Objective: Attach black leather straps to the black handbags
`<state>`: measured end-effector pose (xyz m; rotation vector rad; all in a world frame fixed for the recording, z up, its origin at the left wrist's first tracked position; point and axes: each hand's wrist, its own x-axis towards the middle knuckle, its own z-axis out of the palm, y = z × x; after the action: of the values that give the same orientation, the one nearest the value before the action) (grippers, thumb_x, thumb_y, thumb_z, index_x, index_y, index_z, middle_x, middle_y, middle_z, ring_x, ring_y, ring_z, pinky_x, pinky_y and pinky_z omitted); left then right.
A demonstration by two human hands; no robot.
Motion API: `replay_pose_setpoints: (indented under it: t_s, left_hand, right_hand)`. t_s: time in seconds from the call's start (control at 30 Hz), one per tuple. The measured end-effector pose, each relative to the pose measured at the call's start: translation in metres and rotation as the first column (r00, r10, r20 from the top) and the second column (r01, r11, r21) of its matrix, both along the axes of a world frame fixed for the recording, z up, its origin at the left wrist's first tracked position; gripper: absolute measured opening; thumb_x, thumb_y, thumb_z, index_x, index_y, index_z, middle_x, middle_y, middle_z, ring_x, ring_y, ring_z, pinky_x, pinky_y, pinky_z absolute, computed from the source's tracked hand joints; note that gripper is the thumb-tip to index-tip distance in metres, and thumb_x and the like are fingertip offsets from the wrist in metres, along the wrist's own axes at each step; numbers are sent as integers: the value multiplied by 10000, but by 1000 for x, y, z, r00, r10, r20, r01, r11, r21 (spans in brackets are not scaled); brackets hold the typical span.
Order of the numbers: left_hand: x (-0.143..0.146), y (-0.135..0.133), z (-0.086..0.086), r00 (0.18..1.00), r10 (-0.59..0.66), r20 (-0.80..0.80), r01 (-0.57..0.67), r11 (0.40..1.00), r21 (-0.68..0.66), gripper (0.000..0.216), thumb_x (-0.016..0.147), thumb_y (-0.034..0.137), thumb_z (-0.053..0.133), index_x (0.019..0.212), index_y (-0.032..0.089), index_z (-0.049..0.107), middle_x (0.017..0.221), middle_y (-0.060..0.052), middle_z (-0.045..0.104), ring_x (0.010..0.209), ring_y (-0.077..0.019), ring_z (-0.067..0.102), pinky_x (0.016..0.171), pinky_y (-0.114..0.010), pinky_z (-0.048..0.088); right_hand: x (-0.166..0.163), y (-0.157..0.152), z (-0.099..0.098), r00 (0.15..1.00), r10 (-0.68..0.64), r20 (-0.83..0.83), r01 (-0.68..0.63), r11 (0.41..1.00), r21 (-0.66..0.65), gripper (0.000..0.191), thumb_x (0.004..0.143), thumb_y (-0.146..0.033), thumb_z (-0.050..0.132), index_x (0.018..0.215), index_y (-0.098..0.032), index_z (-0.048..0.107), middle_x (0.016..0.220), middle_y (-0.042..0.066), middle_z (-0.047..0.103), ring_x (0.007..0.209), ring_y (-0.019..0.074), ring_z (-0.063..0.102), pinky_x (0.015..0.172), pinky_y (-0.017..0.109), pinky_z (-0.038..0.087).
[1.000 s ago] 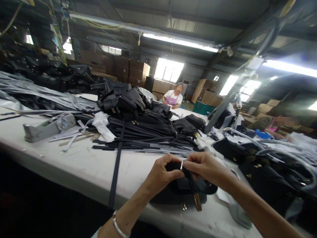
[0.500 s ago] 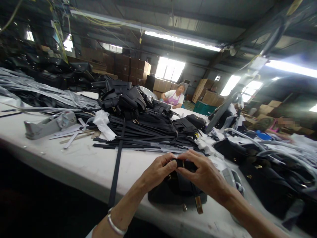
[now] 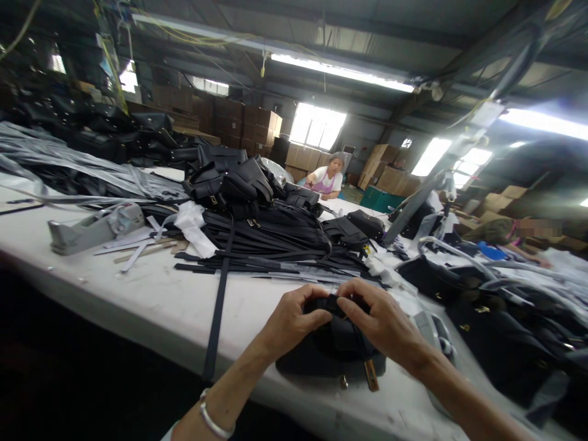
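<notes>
A small black handbag (image 3: 316, 358) lies near the front edge of the white table. Its gold metal clasp piece (image 3: 371, 375) hangs at the front, beside a small round metal stud (image 3: 343, 382). My left hand (image 3: 298, 318) pinches a black strap (image 3: 331, 301) at the top of the bag between thumb and fingers. From the other side, my right hand (image 3: 370, 315) pinches the same strap, thumb in front and fingers curled over. The fingers partly hide the strap and the bag's top.
Behind the bag lies a heap of black straps (image 3: 271, 239) with black bags (image 3: 248, 180) on it. A grey tape dispenser (image 3: 96, 229) stands left, near white paper scraps (image 3: 195, 229). More black bags (image 3: 496, 331) fill the right side. A co-worker (image 3: 327, 177) sits across the table (image 3: 151, 306).
My fingers have shifted on the strap: the right hand's fingertips have come closer to the left's, and less of the strap shows between them. The bag stays in about the same place.
</notes>
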<state>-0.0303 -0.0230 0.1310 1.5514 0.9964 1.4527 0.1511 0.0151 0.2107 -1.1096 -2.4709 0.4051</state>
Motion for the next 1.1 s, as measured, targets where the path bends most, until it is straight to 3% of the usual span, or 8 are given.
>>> replay_pose_setpoints:
  t_s: [0.2,0.33,0.47,0.6,0.77,0.9,1.0,1.1]
  left_hand:
    - [5,-2,-11,993,114,21,-115,993,17,210,824,181,621,1029,212,650,979,-7,675,934,-189,606,856,-274,445]
    - [4,-5,-30,961,257,-106,-243,961,131,169,836,239,649,1004,225,648,989,-25,658,987,-220,575,923,-329,409]
    - [-4,-5,-47,927,329,-180,-299,938,172,155,883,282,593,1024,234,635,1026,-44,661,1030,-238,557,945,-366,402]
    - [-7,-5,-51,947,294,-128,-277,951,135,167,895,263,565,1047,230,627,1060,-42,656,1070,-231,557,966,-364,404]
    - [6,-6,-40,986,165,-13,-163,982,91,300,845,201,626,1142,237,602,1078,-27,650,1031,-208,586,931,-318,441]
    - [13,-4,-36,991,109,82,-123,972,199,307,865,226,638,1170,248,614,1092,-31,653,1037,-198,597,939,-303,443]
    - [12,-1,-37,989,124,81,-141,958,251,220,869,253,648,1087,233,665,1033,-36,676,1000,-198,614,907,-293,457]
    - [9,0,-37,984,171,58,-180,960,213,225,854,257,667,1077,231,674,1012,-31,692,965,-192,627,883,-282,465]
  right_hand:
    - [-1,-1,-6,997,-9,-71,0,993,-122,170,926,-333,469,902,-222,595,784,-14,639,733,166,581,682,273,422]
    - [-2,-3,-13,996,42,-81,-50,994,-102,145,921,-285,463,886,-221,588,846,-2,650,807,179,592,744,286,427]
    - [6,-2,-12,1000,-2,-16,1,998,-62,151,918,-314,464,888,-229,586,865,11,657,820,199,590,750,310,423]
    - [15,4,-4,997,-30,76,37,995,-88,167,914,-339,464,854,-233,579,814,5,648,783,196,580,714,310,415]
    - [6,8,0,992,32,124,-16,992,-125,144,877,-272,490,797,-224,600,864,18,659,847,203,582,757,319,423]
    - [-10,8,-1,988,73,132,-46,979,-198,174,879,-280,480,829,-216,634,836,23,662,826,204,596,744,319,428]
    - [-17,12,-3,988,85,130,-51,968,-244,195,880,-287,473,819,-201,637,780,20,654,773,193,593,692,297,422]
    - [-20,14,-6,989,75,126,-44,972,-231,197,879,-287,481,772,-195,618,732,3,640,724,178,583,659,280,409]
